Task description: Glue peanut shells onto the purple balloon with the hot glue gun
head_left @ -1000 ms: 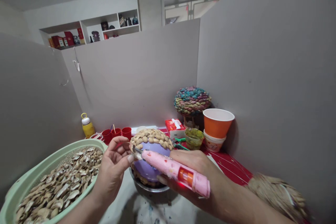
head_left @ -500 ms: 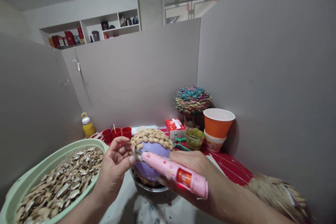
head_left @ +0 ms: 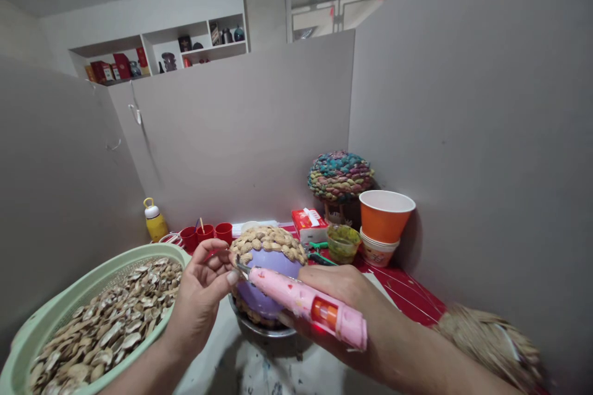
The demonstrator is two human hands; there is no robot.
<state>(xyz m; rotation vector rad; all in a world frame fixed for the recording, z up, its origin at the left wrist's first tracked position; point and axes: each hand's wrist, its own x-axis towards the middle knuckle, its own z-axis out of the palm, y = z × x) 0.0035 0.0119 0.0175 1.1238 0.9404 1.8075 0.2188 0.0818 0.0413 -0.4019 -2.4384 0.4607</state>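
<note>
My right hand (head_left: 331, 287) is closed around a pink hot glue gun (head_left: 296, 293) with an orange window. Its dark nozzle points left, at the fingertips of my left hand (head_left: 206, 284). Those fingers are curled in a pinch, with what looks like a peanut shell, mostly hidden, between them and the nozzle. Just behind the tool, a purple balloon (head_left: 262, 301) sits in a metal bowl (head_left: 266, 332). Rows of peanut shells (head_left: 266, 241) cover its top, and more ring its lower part. A bare purple band shows between them.
Left stands a pale green basket (head_left: 21, 339) full of shell halves. Behind are red cups (head_left: 223, 233), a yellow bottle (head_left: 156, 222) and a tissue pack (head_left: 309, 225). A colourful shell-covered dome (head_left: 340, 176), a green bowl (head_left: 343, 253) and an orange bucket (head_left: 384, 222) stand right. Grey partitions surround the table.
Almost nothing differs. The fingers of my left hand have shifted very slightly, and the glue gun stays at nearly the same spot.
</note>
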